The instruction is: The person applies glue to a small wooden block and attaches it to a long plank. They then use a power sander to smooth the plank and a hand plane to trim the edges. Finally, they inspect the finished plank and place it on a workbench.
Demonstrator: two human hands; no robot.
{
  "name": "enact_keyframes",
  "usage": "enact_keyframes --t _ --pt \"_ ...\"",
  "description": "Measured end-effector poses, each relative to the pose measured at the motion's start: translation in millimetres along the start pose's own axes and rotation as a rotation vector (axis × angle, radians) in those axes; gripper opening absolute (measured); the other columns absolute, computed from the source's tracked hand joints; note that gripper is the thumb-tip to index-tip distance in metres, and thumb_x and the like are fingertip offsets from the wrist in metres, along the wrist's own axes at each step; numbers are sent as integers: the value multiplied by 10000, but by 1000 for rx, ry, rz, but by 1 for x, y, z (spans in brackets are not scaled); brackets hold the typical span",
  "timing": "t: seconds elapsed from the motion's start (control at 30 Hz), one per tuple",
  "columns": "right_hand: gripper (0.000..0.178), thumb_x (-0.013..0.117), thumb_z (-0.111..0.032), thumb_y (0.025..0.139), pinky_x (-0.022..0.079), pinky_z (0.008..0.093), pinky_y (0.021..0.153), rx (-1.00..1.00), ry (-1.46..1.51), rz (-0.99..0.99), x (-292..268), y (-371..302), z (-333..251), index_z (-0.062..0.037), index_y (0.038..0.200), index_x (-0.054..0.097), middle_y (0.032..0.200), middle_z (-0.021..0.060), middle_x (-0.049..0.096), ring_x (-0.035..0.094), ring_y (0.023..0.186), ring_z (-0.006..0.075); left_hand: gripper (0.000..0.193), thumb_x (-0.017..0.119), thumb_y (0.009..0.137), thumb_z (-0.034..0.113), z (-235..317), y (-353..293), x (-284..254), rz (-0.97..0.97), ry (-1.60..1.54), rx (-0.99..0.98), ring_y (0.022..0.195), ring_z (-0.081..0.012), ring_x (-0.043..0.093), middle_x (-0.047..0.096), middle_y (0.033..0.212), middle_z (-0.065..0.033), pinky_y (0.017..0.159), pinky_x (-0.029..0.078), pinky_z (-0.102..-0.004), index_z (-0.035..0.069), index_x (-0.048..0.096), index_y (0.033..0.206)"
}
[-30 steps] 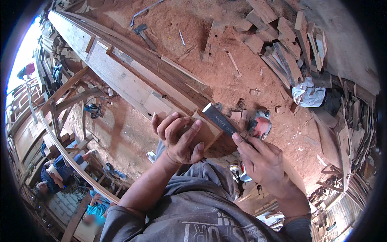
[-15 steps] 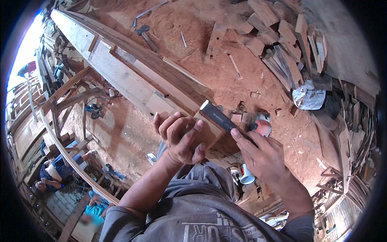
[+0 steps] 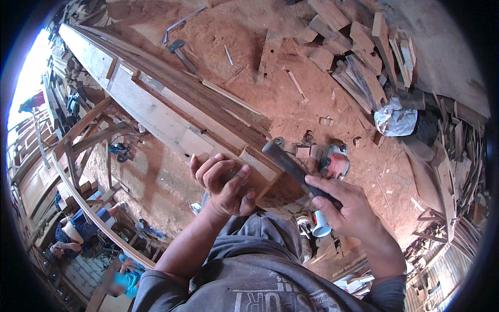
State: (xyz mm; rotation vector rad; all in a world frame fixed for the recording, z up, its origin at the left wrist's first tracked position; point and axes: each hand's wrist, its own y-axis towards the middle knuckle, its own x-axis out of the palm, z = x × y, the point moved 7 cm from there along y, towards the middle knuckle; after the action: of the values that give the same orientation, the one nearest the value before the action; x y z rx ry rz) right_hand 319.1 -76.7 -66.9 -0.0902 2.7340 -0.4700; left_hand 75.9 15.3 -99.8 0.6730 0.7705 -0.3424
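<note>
My right hand (image 3: 347, 209) grips a dark bar-shaped tool (image 3: 287, 163) that looks like a wide chisel. Its end points up and to the left, over the near end of a long wooden workpiece (image 3: 162, 112). The thumb and forefinger lie along the tool, and part of it is hidden in the palm. Beside it, my left hand (image 3: 221, 182) is turned palm up, fingers loosely curled and thumb apart, with nothing visible in it. It hovers in front of the workpiece's near end; contact cannot be made out.
A hammer (image 3: 182, 55) lies on the sawdust-covered ground beyond the workpiece. A red power tool (image 3: 337, 164) and a white-and-blue cup (image 3: 321, 223) are at the right. Stacked boards (image 3: 370, 73) stand far right. Two people are at lower left, beyond a curved wooden strip (image 3: 99, 218).
The tool has turned in my right hand, so its bright end face no longer shows. My right hand has shifted slightly right and down. The left hand keeps much the same curl.
</note>
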Motion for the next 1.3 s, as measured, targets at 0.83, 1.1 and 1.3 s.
enact_keyframes --t 0.83,1.1,1.3 --pt "530 774 -125 867 573 347 576 -188 -437 -71 8 5 -10 -193 1385 683 913 46 634 669 651 217 411 593 834 478 -1 -3 2 32 -6 25 1191 -336 519 593 1121 -118 1185 195 -626 179 754 1066" --pt "508 742 -150 888 580 337 576 -239 -386 21 10 11 -10 -186 1390 679 893 34 623 669 638 207 401 605 829 462 -1 -4 1 8 -7 22 1188 -342 519 593 1119 -123 1182 195 -631 175 751 1067" --pt "479 738 -146 901 590 336 603 -220 -407 -2 11 13 -16 -195 1375 689 884 28 622 676 648 203 399 607 826 462 -1 -3 1 19 -6 20 1198 -341 516 597 1112 -120 1184 194 -632 176 751 1065"
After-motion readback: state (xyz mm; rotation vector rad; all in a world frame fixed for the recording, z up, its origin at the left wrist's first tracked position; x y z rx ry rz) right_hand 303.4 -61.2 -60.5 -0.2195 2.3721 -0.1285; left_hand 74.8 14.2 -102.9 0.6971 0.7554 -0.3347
